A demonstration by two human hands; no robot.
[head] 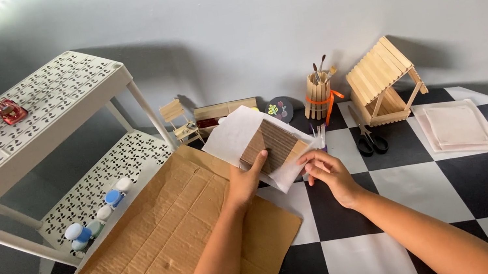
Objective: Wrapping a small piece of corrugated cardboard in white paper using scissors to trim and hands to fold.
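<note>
Counts: 2 hands, left (244,183) & right (328,172). 1 stick panel (272,144) on 1 white sheet (231,134). 1 cardboard sheet (170,248), 1 stick house (383,82), 1 scissors (370,139), 1 stick brush pot (318,97), 1 mini chair (181,122), 1 toy car (9,111), approx. 5 paint pots (98,214), 1 shelf rack (42,118).

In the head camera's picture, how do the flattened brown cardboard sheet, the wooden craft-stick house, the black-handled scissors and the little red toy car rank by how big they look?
1. Flattened brown cardboard sheet, though nearest the camera.
2. Wooden craft-stick house.
3. Black-handled scissors and little red toy car: too alike to rank.
</note>
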